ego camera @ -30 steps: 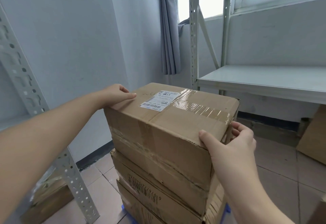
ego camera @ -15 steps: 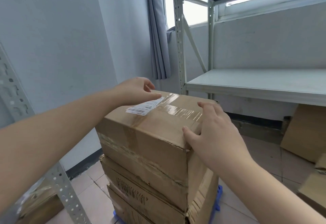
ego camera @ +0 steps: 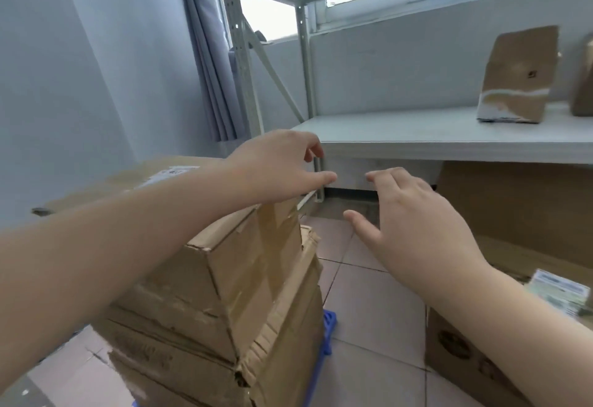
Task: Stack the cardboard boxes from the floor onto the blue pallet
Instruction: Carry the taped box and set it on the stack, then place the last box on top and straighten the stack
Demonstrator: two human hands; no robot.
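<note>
Cardboard boxes (ego camera: pixel 224 294) hide most of the blue pallet (ego camera: pixel 329 329).

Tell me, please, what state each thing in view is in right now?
Top box: taped shut, resting on the stack.
Blue pallet: loaded with boxes.
Left hand: open, empty.
Right hand: open, empty.
Shelf box: standing upright.
Curtain: drawn aside.

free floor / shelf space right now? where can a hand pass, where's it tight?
Bare floor tiles run between the box stack on the blue pallet and the labelled floor box; both hands fit there. The left end of the white shelf is bare up to the shelf boxes. Tight: under the shelf at right, a large carton.
</note>
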